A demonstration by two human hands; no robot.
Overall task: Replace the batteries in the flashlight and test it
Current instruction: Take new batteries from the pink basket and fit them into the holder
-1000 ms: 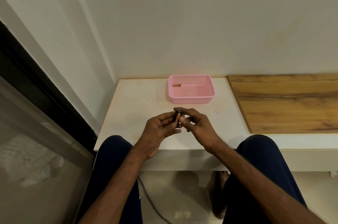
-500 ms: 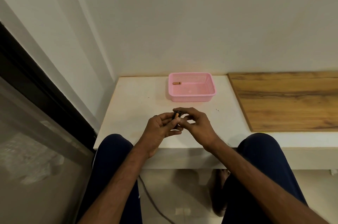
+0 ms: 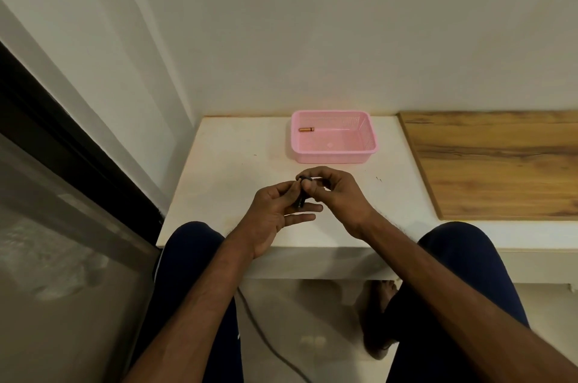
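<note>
Flashlight [image 3: 299, 201] pinched steady by left hand [image 3: 275, 213]; top end clamped by right hand [image 3: 339, 195], likely for cap twisting; battery [image 3: 306, 130] corralled in basket [image 3: 334, 160].

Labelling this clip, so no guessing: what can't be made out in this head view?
All head view.
The dark item: fingers of the left hand and right hand cover most; what it is cannot be told.
The battery in the pink basket: too small to read markings.
The wooden board: cut off by right edge.

Dim, soft light; wide-angle edge distortion
</note>
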